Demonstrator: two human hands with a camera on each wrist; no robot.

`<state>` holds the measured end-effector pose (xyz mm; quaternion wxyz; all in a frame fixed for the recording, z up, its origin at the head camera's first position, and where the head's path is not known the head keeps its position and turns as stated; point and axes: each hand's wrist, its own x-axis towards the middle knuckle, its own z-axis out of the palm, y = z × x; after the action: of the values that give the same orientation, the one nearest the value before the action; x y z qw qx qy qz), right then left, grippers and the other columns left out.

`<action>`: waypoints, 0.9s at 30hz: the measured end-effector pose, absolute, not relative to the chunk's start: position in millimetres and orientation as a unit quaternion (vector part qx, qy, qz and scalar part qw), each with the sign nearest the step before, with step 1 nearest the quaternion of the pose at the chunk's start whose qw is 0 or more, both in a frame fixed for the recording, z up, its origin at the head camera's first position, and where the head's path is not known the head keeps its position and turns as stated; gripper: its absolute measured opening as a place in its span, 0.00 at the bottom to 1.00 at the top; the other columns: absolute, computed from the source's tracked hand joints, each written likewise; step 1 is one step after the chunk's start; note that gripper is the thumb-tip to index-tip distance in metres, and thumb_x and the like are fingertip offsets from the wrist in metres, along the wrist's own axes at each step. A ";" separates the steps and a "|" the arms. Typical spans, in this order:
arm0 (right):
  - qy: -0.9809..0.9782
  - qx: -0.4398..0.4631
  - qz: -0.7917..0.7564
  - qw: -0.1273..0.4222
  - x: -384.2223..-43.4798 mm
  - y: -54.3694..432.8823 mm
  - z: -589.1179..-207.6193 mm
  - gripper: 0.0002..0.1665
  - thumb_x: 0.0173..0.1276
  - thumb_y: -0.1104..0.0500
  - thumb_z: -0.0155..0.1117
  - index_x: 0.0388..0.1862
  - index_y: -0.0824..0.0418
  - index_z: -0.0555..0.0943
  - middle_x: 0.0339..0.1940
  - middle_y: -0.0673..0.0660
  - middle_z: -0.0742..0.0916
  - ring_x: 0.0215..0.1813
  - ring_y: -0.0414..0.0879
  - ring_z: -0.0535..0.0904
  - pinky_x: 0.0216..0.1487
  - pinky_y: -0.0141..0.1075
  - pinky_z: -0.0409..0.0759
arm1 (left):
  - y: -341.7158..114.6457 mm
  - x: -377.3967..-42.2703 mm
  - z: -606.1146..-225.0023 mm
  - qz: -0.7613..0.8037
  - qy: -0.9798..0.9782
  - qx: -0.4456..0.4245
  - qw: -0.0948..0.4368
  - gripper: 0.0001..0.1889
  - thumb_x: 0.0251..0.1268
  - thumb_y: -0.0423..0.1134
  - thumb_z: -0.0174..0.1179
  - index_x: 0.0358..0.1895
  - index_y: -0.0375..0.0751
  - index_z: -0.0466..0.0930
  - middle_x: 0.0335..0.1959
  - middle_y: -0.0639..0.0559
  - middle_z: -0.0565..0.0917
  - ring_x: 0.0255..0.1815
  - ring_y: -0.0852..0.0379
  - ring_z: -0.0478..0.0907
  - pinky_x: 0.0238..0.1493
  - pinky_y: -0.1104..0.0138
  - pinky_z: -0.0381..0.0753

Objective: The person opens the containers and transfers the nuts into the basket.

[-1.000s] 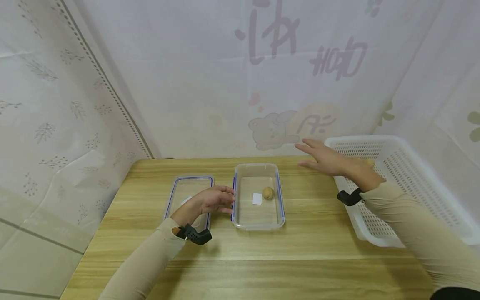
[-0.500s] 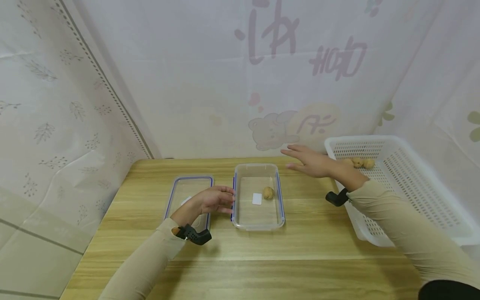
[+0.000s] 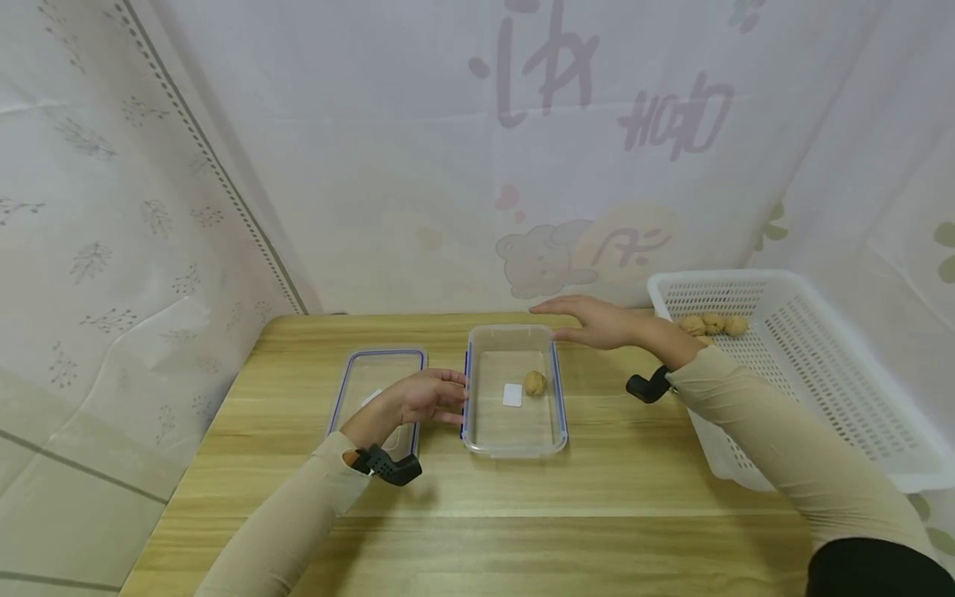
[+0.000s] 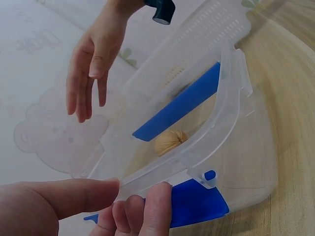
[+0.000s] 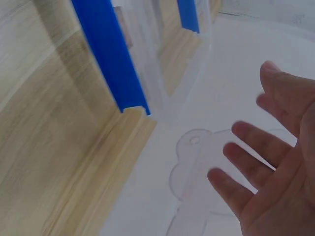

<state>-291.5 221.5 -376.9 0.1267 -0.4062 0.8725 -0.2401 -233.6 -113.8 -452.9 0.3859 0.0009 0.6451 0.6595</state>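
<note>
A clear plastic food container (image 3: 515, 449) with blue side clips stands on the table, lidless, one walnut (image 3: 534, 383) inside beside a white square label (image 3: 512, 395). My left hand (image 3: 429, 396) holds the container's left side. In the left wrist view its thumb (image 4: 93, 195) lies at the rim and its fingers (image 4: 156, 209) are bent against the blue clip. My right hand (image 3: 597, 322), empty, hovers by the container's far right corner with fingers extended. Its spread fingers (image 5: 251, 167) show apart from the container in the right wrist view.
The container's clear lid (image 3: 384, 355) with a blue seal lies left of it, partly under my left wrist. A white perforated basket (image 3: 802, 286) holding several walnuts (image 3: 714, 323) stands at the right. Behind the wooden table (image 3: 515, 514) hangs a printed white curtain (image 3: 388, 166).
My right hand has moved left from over the basket's near edge to the container's far right corner, uncovering the walnuts in the basket. The left hand and container have stayed in place.
</note>
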 end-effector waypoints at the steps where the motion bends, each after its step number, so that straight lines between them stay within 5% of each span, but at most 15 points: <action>1: 0.869 -0.410 -0.245 0.130 -292.7 219.6 -376.0 0.31 0.79 0.56 0.60 0.76 0.63 0.68 0.75 0.64 0.72 0.76 0.62 0.64 0.76 0.59 0.65 | -114.0 -233.9 -452.8 0.660 0.645 0.000 0.386 0.12 0.74 0.26 0.52 0.56 0.28 0.68 0.34 0.51 0.78 0.37 0.58 0.79 0.46 0.60 0.90; 15: 0.801 -0.431 -0.263 0.320 -315.3 186.2 -371.2 0.30 0.73 0.69 0.57 0.74 0.65 0.70 0.74 0.64 0.74 0.75 0.64 0.65 0.76 0.60 0.65 | -114.5 -234.8 -451.8 0.662 0.641 0.000 0.390 0.15 0.75 0.26 0.51 0.60 0.25 0.66 0.39 0.48 0.81 0.39 0.56 0.82 0.49 0.58 0.90; 27: 0.773 -0.409 -0.192 0.446 -338.5 159.9 -377.5 0.29 0.71 0.73 0.57 0.71 0.63 0.75 0.73 0.59 0.75 0.75 0.63 0.66 0.74 0.47 0.72 | -113.3 -237.3 -452.1 0.664 0.637 -0.002 0.392 0.13 0.75 0.25 0.51 0.59 0.26 0.67 0.39 0.48 0.81 0.40 0.56 0.82 0.50 0.57 0.89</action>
<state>-338.5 159.9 -377.5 0.4455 -0.4091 0.7728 -0.1922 -237.3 -113.3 -452.1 0.3924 -0.0022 0.6368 0.6637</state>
